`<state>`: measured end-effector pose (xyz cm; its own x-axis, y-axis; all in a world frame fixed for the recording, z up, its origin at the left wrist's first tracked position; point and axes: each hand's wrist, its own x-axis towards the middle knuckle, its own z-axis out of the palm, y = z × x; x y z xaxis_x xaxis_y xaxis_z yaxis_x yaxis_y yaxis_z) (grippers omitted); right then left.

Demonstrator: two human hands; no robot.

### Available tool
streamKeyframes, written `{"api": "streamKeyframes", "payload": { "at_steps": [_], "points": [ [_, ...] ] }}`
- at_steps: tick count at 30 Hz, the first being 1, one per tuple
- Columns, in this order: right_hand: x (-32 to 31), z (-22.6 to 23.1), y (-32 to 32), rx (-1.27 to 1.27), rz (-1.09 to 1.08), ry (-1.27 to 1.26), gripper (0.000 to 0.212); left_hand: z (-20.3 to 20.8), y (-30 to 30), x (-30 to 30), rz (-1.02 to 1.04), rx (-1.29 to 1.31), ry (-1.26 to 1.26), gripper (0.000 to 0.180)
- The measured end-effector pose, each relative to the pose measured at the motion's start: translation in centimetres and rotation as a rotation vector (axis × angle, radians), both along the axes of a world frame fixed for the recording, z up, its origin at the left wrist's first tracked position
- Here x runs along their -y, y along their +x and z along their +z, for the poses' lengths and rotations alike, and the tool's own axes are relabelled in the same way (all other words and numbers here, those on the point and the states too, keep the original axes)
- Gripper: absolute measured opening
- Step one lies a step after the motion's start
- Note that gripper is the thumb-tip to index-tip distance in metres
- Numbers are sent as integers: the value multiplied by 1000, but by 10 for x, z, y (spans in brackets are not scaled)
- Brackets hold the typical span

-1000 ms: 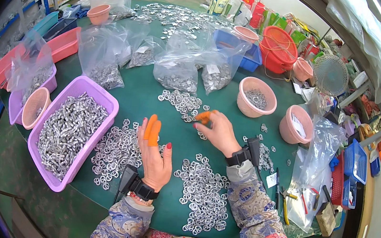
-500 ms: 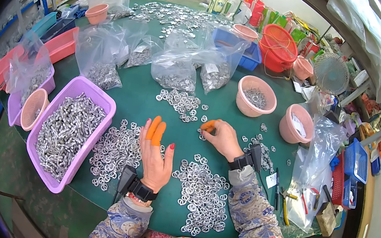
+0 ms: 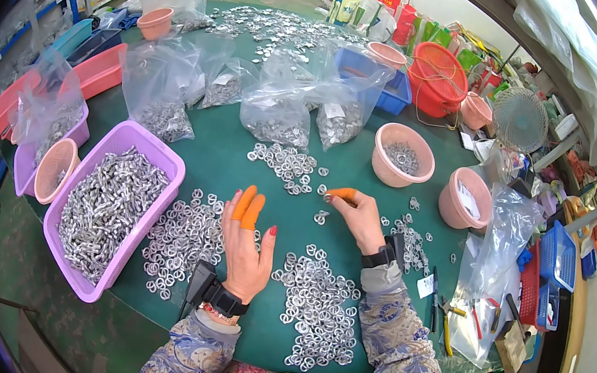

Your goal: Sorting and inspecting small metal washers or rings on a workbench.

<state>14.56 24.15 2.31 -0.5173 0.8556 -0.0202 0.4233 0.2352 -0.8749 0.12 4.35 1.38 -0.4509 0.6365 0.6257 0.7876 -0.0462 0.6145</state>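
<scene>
My left hand [image 3: 244, 259] is stretched out with its palm down, at the right edge of a heap of small silver metal rings [image 3: 181, 246]. Orange finger covers sit on two of its fingers. My right hand [image 3: 359, 221], also with an orange cover, pinches thumb and finger together; whatever is between the tips is too small to make out. Loose rings [image 3: 320, 217] lie beside those fingertips, below a small cluster of rings [image 3: 283, 162]. Between my forearms spreads a larger heap of rings [image 3: 316, 310].
A purple basket [image 3: 176, 178] of silver metal parts stands at left. Pink bowls [image 3: 399, 177] and a second ring cluster [image 3: 412, 243] are at right, near pliers [image 3: 448, 331]. Clear bags [image 3: 275, 119] of parts stand farther back, with a blue bin [image 3: 393, 97] behind.
My right hand has shifted slightly right and down, uncovering more of the loose rings by its fingertips. The left hand stays in the same pose; the whole view has shifted slightly.
</scene>
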Motion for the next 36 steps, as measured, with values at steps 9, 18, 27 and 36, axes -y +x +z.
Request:
{"api": "streamKeyframes", "payload": {
  "at_steps": [9,18,27,36],
  "points": [
    [4,10,13,-208,78,-313,22,1,-1,1,-9,0,-4,50],
    [25,30,-1,21,217,-66,23,-1,0,-1,-2,14,-8,50],
    [9,29,-10,-8,230,307,24,2,0,2,29,26,72,54],
    [-3,-21,19,114,175,397,17,1,1,1,-15,6,41,53]
  ]
}}
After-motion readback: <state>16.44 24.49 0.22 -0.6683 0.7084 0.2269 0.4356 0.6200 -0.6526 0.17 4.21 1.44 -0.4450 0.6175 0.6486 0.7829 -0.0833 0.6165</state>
